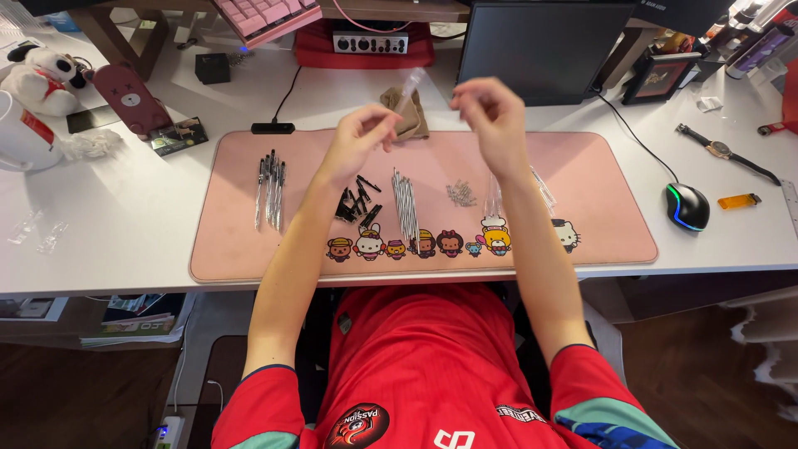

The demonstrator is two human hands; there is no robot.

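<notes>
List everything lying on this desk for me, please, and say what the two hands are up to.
desk mat: one, pink, cartoon figures along its front edge, middle of the white desk.
assembled pens: a small group, clear and black, left part of the mat.
black pen parts: a small pile, left of centre.
refills: a bundle, silvery, centre.
springs: a small heap, metallic, right of centre.
clear barrels: a few, right part of the mat.
mouse: one, black, right of the mat.
wristwatch: one, far right.
lighter: one, orange, beside the mouse.
plush toy: one, white, far left.
monitor: one, black, at the back.
left hand: holds a clear pen barrel, raised above the mat.
right hand: fingers pinched; what they hold is too small to tell.
</notes>
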